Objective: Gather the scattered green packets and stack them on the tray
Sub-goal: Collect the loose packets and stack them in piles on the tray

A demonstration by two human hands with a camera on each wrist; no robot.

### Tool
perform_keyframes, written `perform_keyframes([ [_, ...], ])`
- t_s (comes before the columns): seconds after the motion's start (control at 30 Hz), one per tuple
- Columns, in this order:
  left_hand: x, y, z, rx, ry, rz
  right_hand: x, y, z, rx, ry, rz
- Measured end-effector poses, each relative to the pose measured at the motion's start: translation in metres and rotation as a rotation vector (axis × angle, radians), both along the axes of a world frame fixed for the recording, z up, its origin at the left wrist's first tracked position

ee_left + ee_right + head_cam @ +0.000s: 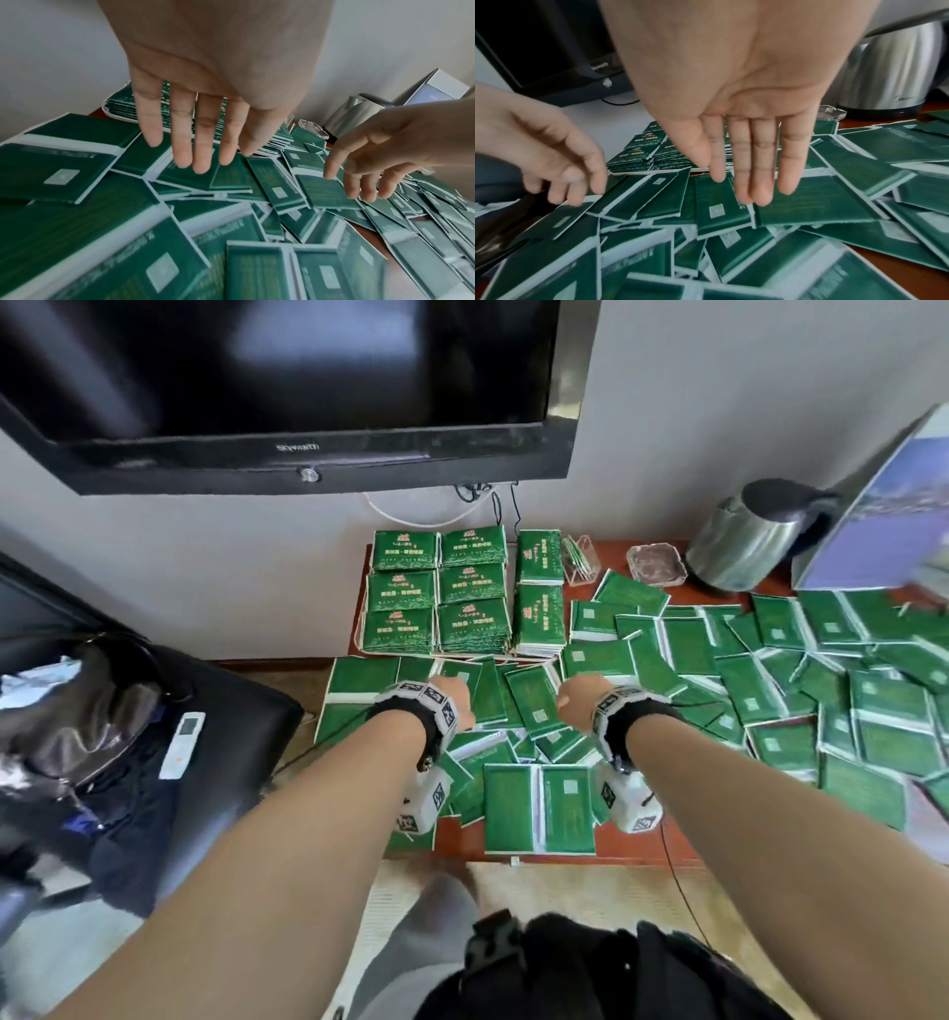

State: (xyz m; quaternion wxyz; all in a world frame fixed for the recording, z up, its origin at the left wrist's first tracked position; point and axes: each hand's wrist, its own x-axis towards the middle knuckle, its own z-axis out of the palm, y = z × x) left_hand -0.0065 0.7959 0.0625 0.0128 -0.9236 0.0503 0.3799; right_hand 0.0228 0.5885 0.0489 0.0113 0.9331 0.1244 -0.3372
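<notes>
Flat green foil packets (539, 806) scattered over red-brown wood counter (631, 852), 3 to 9 o'clock; stacked ones on white tray (359, 629) at 12. Both hands empty, fingers straight: left hand (205, 97), right hand (746, 125) hover above pile.

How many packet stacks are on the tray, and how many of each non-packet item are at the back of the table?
Packet stacks on tray: 8
Kettle: 1
Ashtray: 1
Clear holder: 1
Box: 1
Total: 12
Loose packets: too overlapped to count.
</notes>
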Motion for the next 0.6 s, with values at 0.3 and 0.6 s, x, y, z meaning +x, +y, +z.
perform_keyframes([
  [0.3, -0.073, -0.066, 0.033, 0.001, -0.021, 0.037, -0.059, -0.062, 0.022, 0.038, -0.010, -0.034],
  [0.6, -0.089, -0.080, 0.035, -0.017, -0.088, 0.075, -0.092, -0.068, 0.017, 0.029, -0.020, -0.057],
])
